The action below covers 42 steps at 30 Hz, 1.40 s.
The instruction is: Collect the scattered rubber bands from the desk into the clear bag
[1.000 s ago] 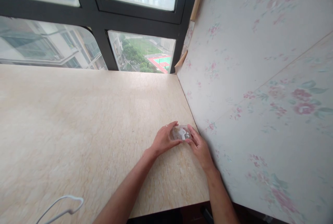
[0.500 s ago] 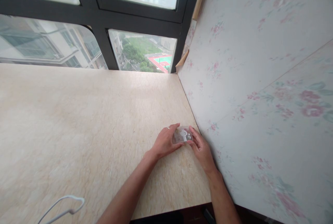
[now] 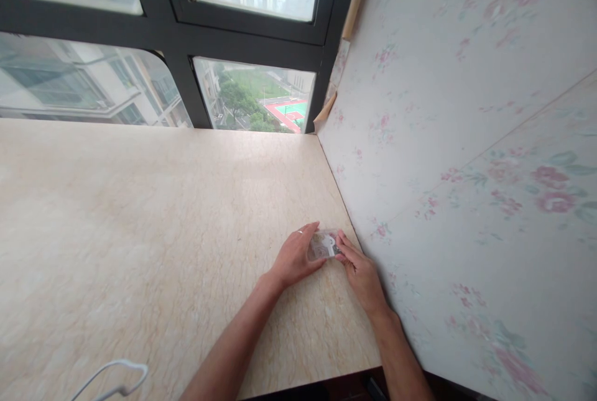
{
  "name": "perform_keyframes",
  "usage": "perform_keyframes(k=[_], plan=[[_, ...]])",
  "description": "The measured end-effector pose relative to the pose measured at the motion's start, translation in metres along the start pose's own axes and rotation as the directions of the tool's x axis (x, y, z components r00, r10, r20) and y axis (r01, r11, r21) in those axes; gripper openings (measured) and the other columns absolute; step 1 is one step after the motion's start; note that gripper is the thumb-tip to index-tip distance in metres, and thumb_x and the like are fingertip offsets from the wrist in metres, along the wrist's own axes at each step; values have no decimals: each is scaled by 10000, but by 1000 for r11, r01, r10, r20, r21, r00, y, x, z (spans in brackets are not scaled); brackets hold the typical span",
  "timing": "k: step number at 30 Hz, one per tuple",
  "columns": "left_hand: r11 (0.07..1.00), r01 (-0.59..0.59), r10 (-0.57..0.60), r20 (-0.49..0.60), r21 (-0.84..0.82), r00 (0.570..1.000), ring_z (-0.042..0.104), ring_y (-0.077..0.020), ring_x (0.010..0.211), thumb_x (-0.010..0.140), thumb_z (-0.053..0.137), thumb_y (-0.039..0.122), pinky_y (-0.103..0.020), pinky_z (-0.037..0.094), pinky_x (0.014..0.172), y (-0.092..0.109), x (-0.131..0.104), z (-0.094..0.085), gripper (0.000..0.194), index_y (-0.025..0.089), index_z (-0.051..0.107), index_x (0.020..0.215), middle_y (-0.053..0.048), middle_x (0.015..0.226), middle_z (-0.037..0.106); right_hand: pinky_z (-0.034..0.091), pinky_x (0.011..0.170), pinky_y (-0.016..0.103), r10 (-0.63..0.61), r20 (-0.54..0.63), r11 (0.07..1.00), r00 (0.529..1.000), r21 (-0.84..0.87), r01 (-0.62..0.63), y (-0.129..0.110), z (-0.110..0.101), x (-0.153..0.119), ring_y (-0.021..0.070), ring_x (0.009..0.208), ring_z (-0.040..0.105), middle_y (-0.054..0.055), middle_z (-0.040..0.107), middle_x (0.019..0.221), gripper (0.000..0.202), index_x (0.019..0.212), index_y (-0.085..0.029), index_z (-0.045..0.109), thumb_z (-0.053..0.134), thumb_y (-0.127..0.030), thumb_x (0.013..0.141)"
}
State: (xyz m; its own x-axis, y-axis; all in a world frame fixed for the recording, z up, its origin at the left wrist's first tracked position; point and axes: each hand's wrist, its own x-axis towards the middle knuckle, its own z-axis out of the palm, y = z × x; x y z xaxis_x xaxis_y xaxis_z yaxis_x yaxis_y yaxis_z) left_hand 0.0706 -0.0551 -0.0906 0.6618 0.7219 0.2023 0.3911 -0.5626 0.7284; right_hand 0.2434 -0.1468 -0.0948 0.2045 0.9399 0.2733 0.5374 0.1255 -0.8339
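Note:
A small clear plastic box (image 3: 323,245) with a white print lies low over the marbled sill, close to the wall. My left hand (image 3: 295,256), wearing a ring, grips its left end, thumb along the near side and fingers on the far side. At the right end, the fingers and thumb of my right hand (image 3: 360,269) are closed on the box and cover part of the print. What is inside the box is too small to make out.
The beige marbled sill (image 3: 140,221) runs back to a dark window frame (image 3: 252,31). Flowered wallpaper covers the wall (image 3: 429,140) hard by my right arm. A white cable (image 3: 124,362) loops at the lower left. The sill's near edge drops to a dark area.
My right fingers have shifted a little left over the box's right end, covering more of the white print. My left hand keeps its grip. The view has tilted slightly.

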Motion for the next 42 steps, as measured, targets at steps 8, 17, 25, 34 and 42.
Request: perform_keyframes(k=[8, 17, 25, 34, 42], plan=[[998, -6, 7, -12, 60, 1000, 403, -306, 1310, 741, 701, 330, -477, 348, 1070, 1, 0, 1, 725, 142, 358, 1352, -191, 1392, 454, 586, 855, 384, -45, 7, 999, 999, -18, 46, -2, 0, -1, 226, 1216, 540, 13, 500, 1373, 383, 1262, -282, 585, 456, -184, 915], [996, 5, -2, -41, 94, 999, 420, -306, 1288, 691, 685, 299, -464, 347, 1069, 5, 0, 2, 764, 121, 356, 1357, -191, 1355, 492, 532, 941, 407, -17, 86, 980, 996, -197, 34, -4, -6, 1, 224, 1239, 515, 22, 490, 1395, 426, 1298, -280, 566, 416, -156, 918], [999, 22, -22, -3, 35, 1000, 431, -314, 1274, 653, 687, 306, -462, 343, 1072, 1, 0, 0, 878, 109, 286, 1409, -186, 1338, 507, 262, 1146, 448, -27, 337, 870, 941, -457, 188, -21, -17, 28, 198, 1402, 259, 64, 358, 1497, 631, 1438, -238, 382, 527, -112, 837], [1000, 28, -28, 1, -5, 1000, 430, -326, 1274, 663, 703, 328, -479, 367, 1048, 0, 0, -4, 888, 135, 277, 1417, -182, 1337, 506, 281, 1117, 489, 7, 435, 912, 901, -372, 172, -18, -17, 48, 236, 1338, 387, 96, 467, 1423, 700, 1407, -256, 424, 601, -119, 744], [1000, 7, -8, 27, 8, 1000, 420, -320, 1288, 701, 700, 347, -475, 361, 1055, -3, 0, -6, 860, 132, 279, 1420, -184, 1352, 497, 274, 1130, 432, 14, 389, 961, 921, -258, 95, -17, -15, 45, 200, 1337, 385, 69, 465, 1420, 668, 1383, -262, 457, 579, -116, 743]])
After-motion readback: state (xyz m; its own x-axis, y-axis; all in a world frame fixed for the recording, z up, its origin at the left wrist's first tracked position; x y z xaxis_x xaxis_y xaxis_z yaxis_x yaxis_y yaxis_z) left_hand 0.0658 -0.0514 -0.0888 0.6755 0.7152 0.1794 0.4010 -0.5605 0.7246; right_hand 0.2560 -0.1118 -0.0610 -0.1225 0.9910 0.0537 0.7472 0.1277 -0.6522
